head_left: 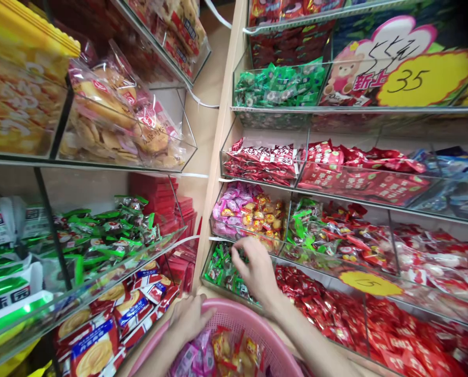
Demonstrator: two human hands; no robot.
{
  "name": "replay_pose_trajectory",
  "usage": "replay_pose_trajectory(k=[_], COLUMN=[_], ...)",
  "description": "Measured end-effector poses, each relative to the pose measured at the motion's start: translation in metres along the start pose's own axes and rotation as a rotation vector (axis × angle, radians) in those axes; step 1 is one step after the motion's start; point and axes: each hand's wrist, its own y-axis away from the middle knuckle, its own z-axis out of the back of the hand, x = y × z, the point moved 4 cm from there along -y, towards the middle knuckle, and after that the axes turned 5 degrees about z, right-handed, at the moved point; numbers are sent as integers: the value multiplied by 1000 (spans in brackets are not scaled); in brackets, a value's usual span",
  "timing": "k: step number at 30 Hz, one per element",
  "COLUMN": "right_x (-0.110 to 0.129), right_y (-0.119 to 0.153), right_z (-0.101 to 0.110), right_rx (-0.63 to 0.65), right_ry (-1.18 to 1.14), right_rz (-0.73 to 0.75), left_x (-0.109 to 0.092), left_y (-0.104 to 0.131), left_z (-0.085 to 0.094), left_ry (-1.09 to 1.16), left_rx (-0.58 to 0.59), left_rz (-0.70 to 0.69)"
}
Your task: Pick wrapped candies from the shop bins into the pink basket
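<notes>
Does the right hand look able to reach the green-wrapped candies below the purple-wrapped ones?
Probably yes: the right hand appears close to the green-wrapped candies, its fingers above their compartment's front edge.

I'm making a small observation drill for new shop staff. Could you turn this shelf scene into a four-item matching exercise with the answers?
Column one
1. Left hand
2. Right hand
3. Pink basket
4. Yellow sign reading 35

Column two
A. Upper right, overlapping a cloud-shaped sign
B. Contains purple packets and gold-coloured packets
C. At the basket's rim
D. Raised in front of the right-hand shelves, fingers curved

Right pairs: 1-C, 2-D, 3-B, 4-A
</notes>
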Motion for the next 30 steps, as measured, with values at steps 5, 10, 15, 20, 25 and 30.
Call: replay_pose_trajectory(k=[5,10,15,20,25,30], right_x=[-33,-54,-56,-55,-52,-49], right_y=[-64,-90,-100,-100,-100,-103], right_z=[8,-2,-10,-14,-9,-8], right_rx=[71,317,447,472,480,508], right_ry=[327,530,655,707,671,688], right_rz=[13,173,335,333,289,270], left_x=[1,3,8,12,11,7], left_y=[2,1,0,-2,-3,-1], left_z=[3,3,1,-2,-2,-1], left_ry=[2,2,19,44,29,10], left_rx=[0,-7,7,1,12,-3], left_rz=[-21,-38,-37,-33,-32,-44])
